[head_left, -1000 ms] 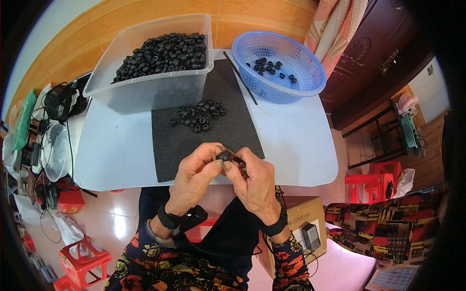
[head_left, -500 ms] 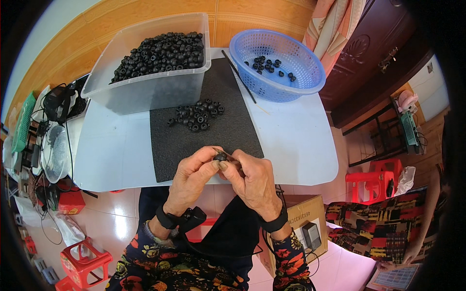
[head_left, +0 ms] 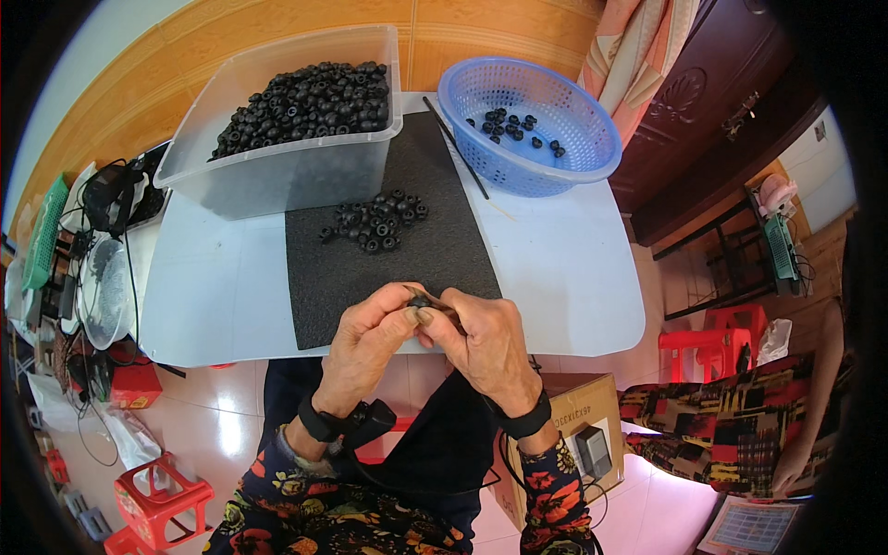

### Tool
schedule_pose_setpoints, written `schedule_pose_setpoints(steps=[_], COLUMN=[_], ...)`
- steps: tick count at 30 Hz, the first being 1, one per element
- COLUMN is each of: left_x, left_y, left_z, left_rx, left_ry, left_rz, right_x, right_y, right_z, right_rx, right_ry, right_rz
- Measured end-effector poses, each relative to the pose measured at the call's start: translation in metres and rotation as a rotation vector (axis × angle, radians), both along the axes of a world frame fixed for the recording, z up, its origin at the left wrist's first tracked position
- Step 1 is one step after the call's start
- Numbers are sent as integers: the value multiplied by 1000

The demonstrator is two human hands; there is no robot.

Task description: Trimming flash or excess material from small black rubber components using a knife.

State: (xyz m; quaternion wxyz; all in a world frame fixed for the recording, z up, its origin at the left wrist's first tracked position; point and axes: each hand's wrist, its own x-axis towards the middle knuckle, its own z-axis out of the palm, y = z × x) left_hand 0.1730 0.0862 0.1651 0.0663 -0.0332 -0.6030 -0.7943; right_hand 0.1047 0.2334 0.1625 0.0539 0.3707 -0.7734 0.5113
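My left hand point(head_left: 368, 344) and my right hand point(head_left: 487, 340) meet over the near edge of a dark grey mat point(head_left: 370, 268), fingertips pinched together on one small black round part point(head_left: 419, 299). Most of that part is hidden by my fingers. A loose pile of the same black parts point(head_left: 375, 220) lies on the mat just beyond my hands. Behind it stands a clear plastic tub point(head_left: 287, 171) heaped with black parts. A blue plastic basket point(head_left: 592, 153) at the far right holds several more.
A thin dark stick point(head_left: 455, 146) lies on the mat beside the basket. The white table point(head_left: 573, 277) ends just under my wrists. Cables and a green tray point(head_left: 46, 231) crowd the left. A cardboard box point(head_left: 578, 416) and red stools point(head_left: 712, 338) stand on the floor.
My hands stay together on the small black part, shifting slightly toward me and turning it between the fingertips. Nothing else has moved.
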Motion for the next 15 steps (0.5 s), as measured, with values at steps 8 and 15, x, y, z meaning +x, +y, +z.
schedule_pose_setpoints(steps=[8, 15], left_x=[-2, -1], left_y=[1, -3], left_z=[-9, -8], left_rx=[297, 216], left_ry=[-38, 58], left_rz=[-27, -132], right_x=[2, 2], right_y=[-3, 4], right_z=[1, 13], right_rx=[-95, -239], right_ry=[-94, -211], right_rz=[-4, 64])
